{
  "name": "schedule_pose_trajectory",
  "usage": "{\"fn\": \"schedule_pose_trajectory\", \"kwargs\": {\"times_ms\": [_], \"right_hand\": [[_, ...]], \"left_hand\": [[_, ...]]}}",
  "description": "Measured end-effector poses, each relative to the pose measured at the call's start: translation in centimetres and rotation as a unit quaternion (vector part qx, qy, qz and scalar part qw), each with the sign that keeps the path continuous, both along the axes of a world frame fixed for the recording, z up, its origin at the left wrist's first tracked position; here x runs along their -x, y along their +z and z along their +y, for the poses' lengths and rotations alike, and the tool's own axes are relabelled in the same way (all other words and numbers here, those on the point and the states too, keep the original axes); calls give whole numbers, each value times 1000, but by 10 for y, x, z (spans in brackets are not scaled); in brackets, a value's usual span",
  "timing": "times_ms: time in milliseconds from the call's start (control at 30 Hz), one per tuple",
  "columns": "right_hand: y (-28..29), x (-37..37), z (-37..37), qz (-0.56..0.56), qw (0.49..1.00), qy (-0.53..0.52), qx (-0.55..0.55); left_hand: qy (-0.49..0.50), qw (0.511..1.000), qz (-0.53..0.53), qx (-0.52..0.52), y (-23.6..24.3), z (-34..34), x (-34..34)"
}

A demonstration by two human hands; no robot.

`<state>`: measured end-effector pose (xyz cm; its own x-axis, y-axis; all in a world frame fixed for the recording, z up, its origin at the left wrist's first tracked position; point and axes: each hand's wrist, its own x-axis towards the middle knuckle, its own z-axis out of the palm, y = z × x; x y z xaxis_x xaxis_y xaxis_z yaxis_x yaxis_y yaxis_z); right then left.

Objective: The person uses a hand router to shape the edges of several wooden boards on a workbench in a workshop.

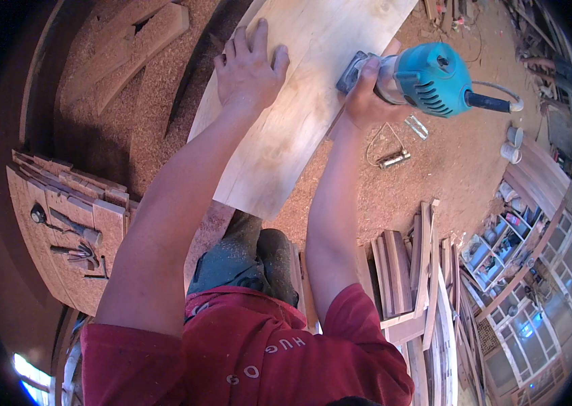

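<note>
A long pale wooden board [269,162] stretches away from my legs toward the top of the view. Flat on its left part rests my left hand [248,74], fingers spread and holding nothing. My right hand [363,101] grips a teal hand-held trim router [431,78] at the board's right edge. The router lies tilted, its motor end pointing right, and its dark base is against the board's edge. Fingers and thumb wrap round its silver body. Whatever bit it carries is hidden. A black cord leaves the motor end.
Tools, among them a hammer [76,227], lie on stacked boards [83,271] at the left. Wooden pieces [144,54] sit among shavings at upper left. Timber strips [401,264] stand at lower right. A metal object with a wire loop [394,160] lies on the sawdust-covered floor.
</note>
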<state>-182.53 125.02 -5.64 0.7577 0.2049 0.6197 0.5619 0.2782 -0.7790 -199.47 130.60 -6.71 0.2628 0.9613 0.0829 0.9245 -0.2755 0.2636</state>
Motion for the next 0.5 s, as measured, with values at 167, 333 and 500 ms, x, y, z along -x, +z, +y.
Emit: {"fn": "schedule_pose_trajectory", "kwargs": {"times_ms": [167,333,500], "right_hand": [[-2,-17,16,-8,1000,6,-21],[1,-24,24,-27,999,-25,13],[-1,-46,42,-57,998,-28,-21]], "left_hand": [[-4,1000,4,6,1,1,-1],[-1,1000,7,2,1,1,0],[-8,1000,-26,7,5,1,-1]]}}
